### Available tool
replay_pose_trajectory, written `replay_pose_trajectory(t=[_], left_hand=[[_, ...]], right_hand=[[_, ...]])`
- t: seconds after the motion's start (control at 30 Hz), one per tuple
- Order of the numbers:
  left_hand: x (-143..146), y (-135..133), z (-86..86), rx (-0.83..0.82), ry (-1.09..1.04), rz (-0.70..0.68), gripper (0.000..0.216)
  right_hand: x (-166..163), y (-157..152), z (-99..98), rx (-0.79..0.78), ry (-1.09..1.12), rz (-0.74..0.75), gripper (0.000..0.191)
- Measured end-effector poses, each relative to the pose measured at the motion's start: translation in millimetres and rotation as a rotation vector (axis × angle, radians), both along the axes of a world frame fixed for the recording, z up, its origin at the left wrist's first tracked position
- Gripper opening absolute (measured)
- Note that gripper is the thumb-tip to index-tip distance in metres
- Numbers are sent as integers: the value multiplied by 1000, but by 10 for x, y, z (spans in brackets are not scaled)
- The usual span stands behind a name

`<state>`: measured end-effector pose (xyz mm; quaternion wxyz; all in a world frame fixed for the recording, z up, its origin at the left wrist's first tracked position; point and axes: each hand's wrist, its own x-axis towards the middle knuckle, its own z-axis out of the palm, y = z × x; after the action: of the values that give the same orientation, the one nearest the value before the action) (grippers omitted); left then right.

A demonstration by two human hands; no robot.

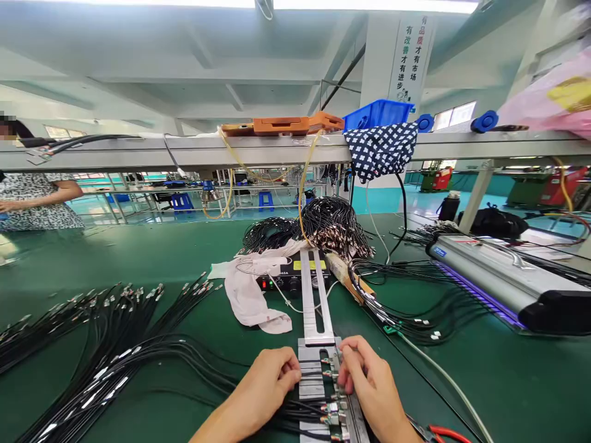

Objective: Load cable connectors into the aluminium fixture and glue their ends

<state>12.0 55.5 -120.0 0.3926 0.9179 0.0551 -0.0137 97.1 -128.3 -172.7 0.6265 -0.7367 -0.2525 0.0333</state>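
A slotted metal fixture lies in front of me, with several black cables laid across it and small metal connectors along its right side. At its left edge my left hand is closed, thumb and fingers pinching a thin black cable that runs across the fixture. On the opposite side my right hand has its fingers curled together at the metal rail beside the connectors. Whatever those right fingertips hold, if anything, is hidden. A slotted metal strip extends away from the fixture's far end.
Black cable bundles spread over the green table at left; coiled cables lie behind. A black control box sits beside a white cloth. At right are a silver lamp unit and red-handled pliers. A person stands far left.
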Motion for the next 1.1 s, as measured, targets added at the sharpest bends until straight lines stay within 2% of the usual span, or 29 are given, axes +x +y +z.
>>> replay_pose_trajectory(t=[0.13, 0.5, 0.7, 0.9, 1.1], left_hand=[[13, -81, -24, 163, -77, 62, 13], [-1, -162, 18, 476, -57, 38, 20], [-3, -222, 28, 580, -43, 14, 25], [-5, -229, -54, 481, -81, 13, 23], [-21, -206, -166, 355, -132, 68, 22]], right_hand=[[18, -16, 15, 31, -13, -131, 36], [10, -29, 41, -31, -38, -130, 34], [5, -27, 68, -35, -70, -135, 36], [-14, -43, 59, -60, -141, -153, 37], [-28, -62, 15, -164, -281, -114, 31]])
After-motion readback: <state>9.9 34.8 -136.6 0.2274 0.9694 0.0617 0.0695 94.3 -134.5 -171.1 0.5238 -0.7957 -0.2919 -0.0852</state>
